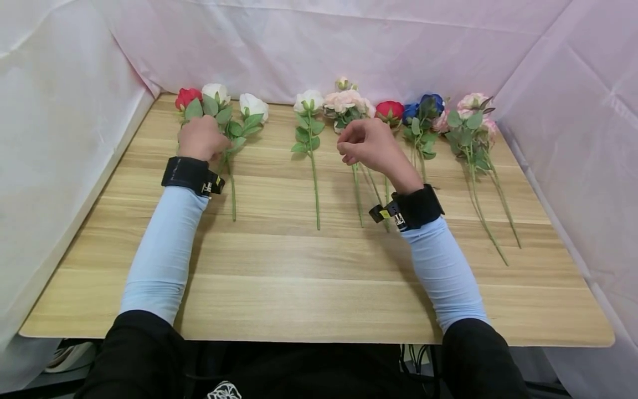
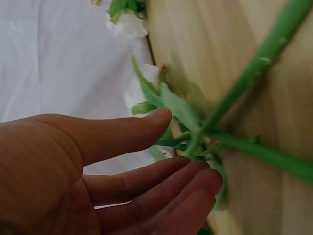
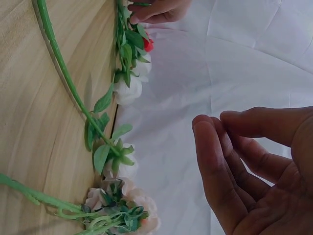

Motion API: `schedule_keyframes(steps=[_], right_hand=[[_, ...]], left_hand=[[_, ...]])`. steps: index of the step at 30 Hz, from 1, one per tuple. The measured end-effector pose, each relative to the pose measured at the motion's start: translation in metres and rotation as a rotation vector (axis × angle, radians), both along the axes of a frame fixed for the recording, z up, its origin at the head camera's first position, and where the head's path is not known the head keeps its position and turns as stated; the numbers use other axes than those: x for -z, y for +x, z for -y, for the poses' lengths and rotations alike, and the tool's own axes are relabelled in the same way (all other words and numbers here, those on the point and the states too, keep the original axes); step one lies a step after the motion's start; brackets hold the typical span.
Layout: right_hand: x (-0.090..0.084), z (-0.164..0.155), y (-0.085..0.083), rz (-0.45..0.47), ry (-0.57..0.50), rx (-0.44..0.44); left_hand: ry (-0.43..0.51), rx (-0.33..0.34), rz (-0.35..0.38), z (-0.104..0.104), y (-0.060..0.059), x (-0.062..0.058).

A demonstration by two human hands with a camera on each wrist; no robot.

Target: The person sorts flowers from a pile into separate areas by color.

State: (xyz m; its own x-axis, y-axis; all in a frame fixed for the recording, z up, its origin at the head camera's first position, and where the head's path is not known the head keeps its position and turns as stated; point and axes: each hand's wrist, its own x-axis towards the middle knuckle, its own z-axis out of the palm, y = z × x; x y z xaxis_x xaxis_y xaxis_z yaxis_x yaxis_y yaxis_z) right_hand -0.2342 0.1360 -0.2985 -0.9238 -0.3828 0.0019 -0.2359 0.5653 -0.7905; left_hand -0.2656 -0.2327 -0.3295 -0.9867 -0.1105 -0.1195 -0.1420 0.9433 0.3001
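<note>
Left hand (image 1: 201, 138): we rest relaxed fingers on white rose stems (image 1: 230, 166) | right hand (image 1: 371, 146): fingers loosely curled, empty, above pink bunch (image 1: 347, 103) | wooden surface (image 1: 309, 277)

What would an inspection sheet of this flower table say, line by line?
Surface: light wooden table, near half bare.
Job's things: artificial flowers in a row along the far edge: red rose and two white roses at the left, single white rose, pale pink cluster, another red rose, blue roses, pink spray.
Clutter: nothing seen.
Hands: left hand rests on the stems of the left group, fingers loosely curled; right hand hovers above the pink cluster's stems, holding nothing.
Cables: dark cables below the table's near edge.
Surroundings: pale pink cloth backdrop on three sides.
</note>
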Motion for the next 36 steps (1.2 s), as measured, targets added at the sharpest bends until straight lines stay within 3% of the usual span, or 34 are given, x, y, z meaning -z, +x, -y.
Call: schedule_keyframes(steps=[7,12,20,26,36], right_hand=[[0.001,0.001,0.0,-0.008,-0.017,-0.012],[0.001,0.002,0.001,-0.008,-0.029,-0.023],[0.003,0.002,0.001,0.0,-0.02,-0.022],[0.004,0.002,0.001,0.0,-0.027,-0.033],[0.004,0.0,-0.001,-0.015,-0.017,-0.031]], left_hand=[[0.076,-0.048,-0.058,0.003,-0.006,0.017],[0.09,-0.066,-0.04,0.002,-0.005,0.014],[0.052,-0.038,-0.117,0.006,-0.007,0.009],[0.055,-0.037,-0.209,0.007,-0.001,-0.004],[0.139,-0.038,-0.353,-0.008,0.02,-0.045]])
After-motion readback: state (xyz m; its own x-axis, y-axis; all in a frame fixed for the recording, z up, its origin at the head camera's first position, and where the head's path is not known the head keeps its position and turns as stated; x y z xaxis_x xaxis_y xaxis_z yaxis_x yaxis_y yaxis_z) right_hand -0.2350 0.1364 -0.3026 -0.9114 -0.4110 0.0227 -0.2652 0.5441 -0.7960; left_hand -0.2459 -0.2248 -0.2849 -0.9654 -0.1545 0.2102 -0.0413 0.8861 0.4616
